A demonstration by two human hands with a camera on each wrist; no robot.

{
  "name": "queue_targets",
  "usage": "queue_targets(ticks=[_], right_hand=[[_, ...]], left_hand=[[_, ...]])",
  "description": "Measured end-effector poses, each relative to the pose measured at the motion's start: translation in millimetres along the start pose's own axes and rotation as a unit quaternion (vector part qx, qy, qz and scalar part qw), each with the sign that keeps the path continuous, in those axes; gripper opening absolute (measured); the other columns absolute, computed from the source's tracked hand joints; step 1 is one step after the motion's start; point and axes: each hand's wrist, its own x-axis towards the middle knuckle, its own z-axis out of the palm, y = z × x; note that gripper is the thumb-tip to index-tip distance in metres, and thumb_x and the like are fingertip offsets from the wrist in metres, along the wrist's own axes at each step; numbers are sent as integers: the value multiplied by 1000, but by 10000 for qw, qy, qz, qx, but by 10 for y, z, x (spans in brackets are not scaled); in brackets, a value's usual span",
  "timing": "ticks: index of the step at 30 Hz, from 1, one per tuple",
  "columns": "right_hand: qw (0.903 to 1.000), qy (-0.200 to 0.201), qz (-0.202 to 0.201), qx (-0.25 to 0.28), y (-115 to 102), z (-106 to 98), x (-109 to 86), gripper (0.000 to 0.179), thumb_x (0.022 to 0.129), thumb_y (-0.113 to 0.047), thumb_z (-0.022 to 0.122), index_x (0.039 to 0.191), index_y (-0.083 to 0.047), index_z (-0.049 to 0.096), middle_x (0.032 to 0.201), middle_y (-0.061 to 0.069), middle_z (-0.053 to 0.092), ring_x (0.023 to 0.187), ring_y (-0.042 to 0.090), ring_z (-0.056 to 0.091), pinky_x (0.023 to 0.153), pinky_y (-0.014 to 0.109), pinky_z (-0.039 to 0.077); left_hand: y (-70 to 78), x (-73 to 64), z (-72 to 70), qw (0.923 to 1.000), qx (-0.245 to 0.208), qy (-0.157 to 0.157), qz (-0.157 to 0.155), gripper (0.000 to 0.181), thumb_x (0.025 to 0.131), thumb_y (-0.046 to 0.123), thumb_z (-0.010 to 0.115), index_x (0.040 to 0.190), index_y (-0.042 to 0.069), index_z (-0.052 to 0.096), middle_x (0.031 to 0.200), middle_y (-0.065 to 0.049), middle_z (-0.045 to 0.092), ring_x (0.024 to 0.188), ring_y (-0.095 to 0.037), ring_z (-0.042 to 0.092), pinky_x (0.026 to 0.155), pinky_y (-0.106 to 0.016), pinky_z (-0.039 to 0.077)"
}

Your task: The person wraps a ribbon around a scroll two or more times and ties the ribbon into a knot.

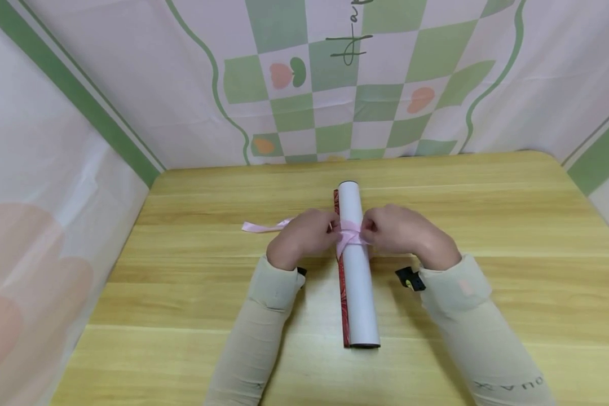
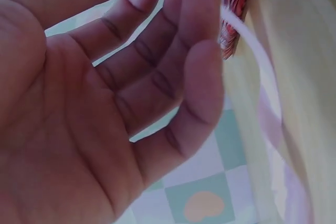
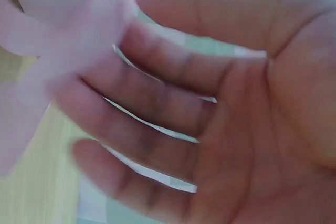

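Note:
A white rolled-up sheet [image 1: 361, 299], dark at its ends, lies lengthwise on the table with a red patterned strip [image 1: 343, 299] along its left side. Pink ribbon [image 1: 350, 237] goes round the middle of the roll and crosses over itself on top. At the left side of that crossing, my left hand [image 1: 304, 234] pinches the ribbon between thumb and index finger. My right hand [image 1: 403, 228] pinches it on the right side, its other fingers loosely bent. A long tail of ribbon [image 2: 268, 93] trails past the left fingers onto the table.
The wooden table [image 1: 182, 293] reaches back to a printed cloth [image 1: 330, 113] with green and white checks. Another cloth hangs along the left [image 1: 40, 169]. Black wrist cameras [image 1: 411, 279] sit under both sleeves.

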Motion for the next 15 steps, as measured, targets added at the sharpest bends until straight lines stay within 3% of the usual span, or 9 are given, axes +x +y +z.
queue_targets(ticks=[5, 10, 15], right_hand=[[9975, 685, 187, 23, 1, 21, 62, 24, 103, -22, 61, 111, -2, 73, 103, 12, 73, 80, 23, 61, 65, 33, 50], [9979, 534, 311, 213, 42, 100, 138, 28, 104, -29, 64, 107, -2, 70, 91, 11, 70, 70, 20, 61, 58, 29, 47], [9982, 355, 306, 365, 86, 121, 168, 19, 103, -23, 64, 95, -7, 69, 82, 7, 67, 64, 17, 58, 55, 29, 46]], left_hand=[[-20, -47, -87, 9992, -239, 316, 66, 12, 105, 19, 61, 100, 11, 68, 81, 0, 60, 70, -13, 50, 62, -23, 40], [-16, -65, -129, 9988, -301, 318, 211, 10, 105, 18, 63, 100, 10, 68, 82, 1, 60, 71, -12, 50, 64, -21, 39], [-19, -71, -147, 9988, -288, 182, 344, 9, 104, 15, 63, 97, 10, 67, 80, 2, 58, 72, -11, 50, 65, -21, 39]])
